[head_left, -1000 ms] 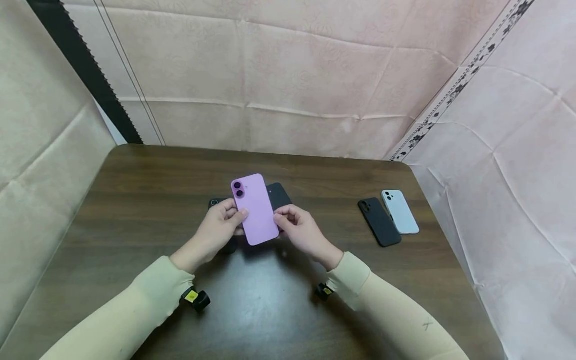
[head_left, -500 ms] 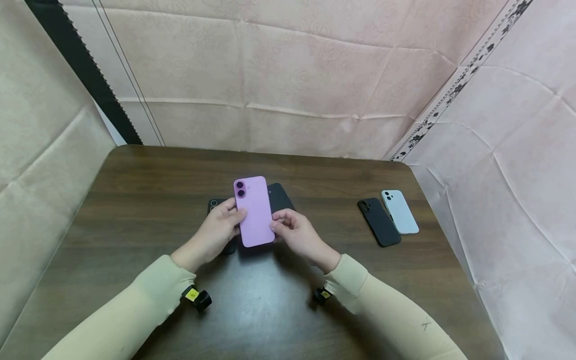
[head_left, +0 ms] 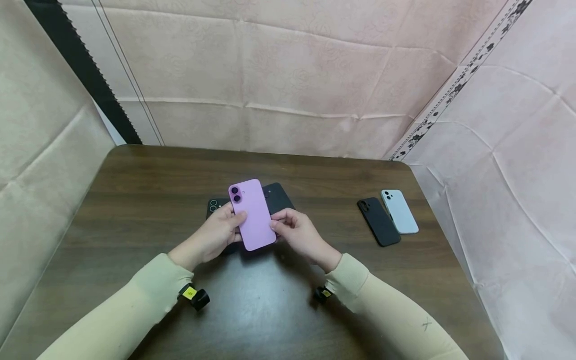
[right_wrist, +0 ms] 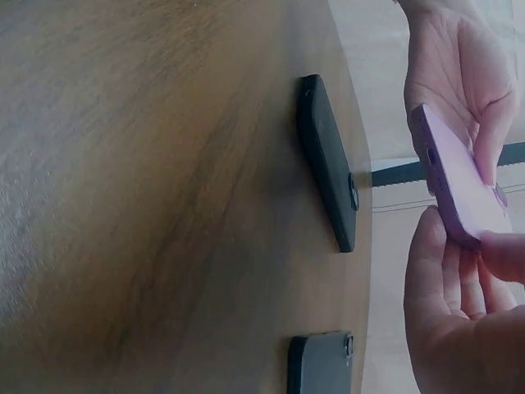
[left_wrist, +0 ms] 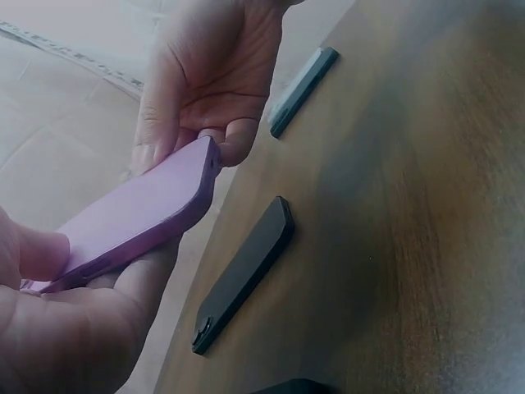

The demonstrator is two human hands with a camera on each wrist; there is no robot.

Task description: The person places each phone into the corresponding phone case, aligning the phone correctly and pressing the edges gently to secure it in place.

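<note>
A purple smartphone (head_left: 253,215), back and twin camera lenses facing up, is held above the table between both hands. My left hand (head_left: 215,231) grips its left edge, thumb on the back and fingers beneath. At the lower right edge, my right hand (head_left: 300,235) pinches it between thumb and fingers. The left wrist view shows the purple phone (left_wrist: 143,205) raised over the tabletop. Behind and below it lie two dark phones, one (head_left: 280,198) on the right and one with ringed lenses (head_left: 215,205) on the left, both partly hidden by the phone and hands.
At the right side of the brown wooden table (head_left: 171,170) lie a black phone (head_left: 379,222) and a light blue phone (head_left: 401,212), side by side and touching or overlapping. Pale cloth (head_left: 297,75) hangs behind the table and along its sides.
Both hands have brought the purple phone slightly lower. It straightened half a second ago and now leans to the left again. The phones on the table have stayed put.
</note>
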